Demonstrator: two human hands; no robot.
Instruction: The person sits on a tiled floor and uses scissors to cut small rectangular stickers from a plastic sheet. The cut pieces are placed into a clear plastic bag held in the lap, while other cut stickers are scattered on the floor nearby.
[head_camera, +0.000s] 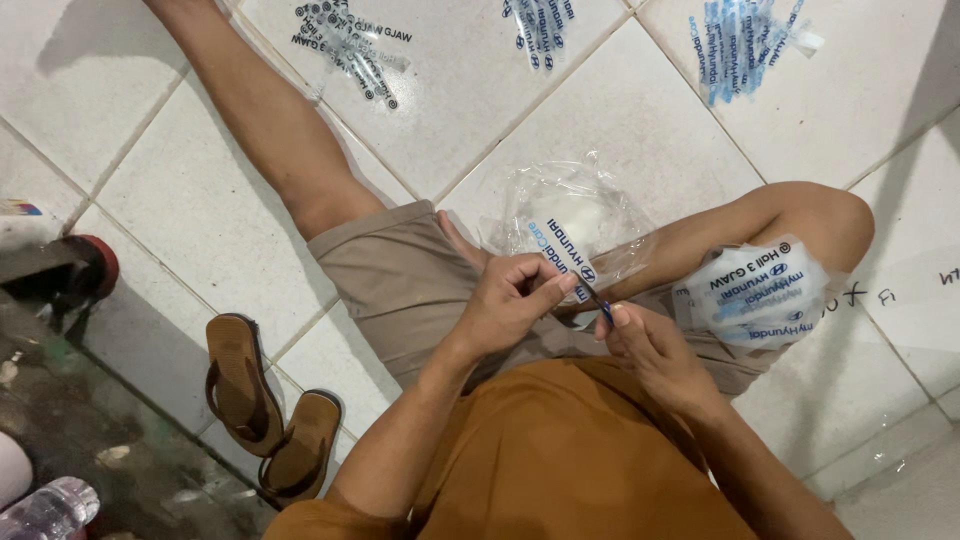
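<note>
Left hand (510, 300) and right hand (640, 345) raised over the lap, both pinching one printed sticker strip (580, 272)

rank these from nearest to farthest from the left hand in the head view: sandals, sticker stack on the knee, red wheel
From the left hand:
1. Sticker stack, resting on the bent knee to its right.
2. Sandals, on the tiles lower left.
3. Red wheel, at the far left edge.

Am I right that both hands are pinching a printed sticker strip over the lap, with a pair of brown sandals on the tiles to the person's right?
Not quite: the head view shows the brown sandals on the person's left. The left hand and right hand do pinch the sticker strip over the lap.
</note>
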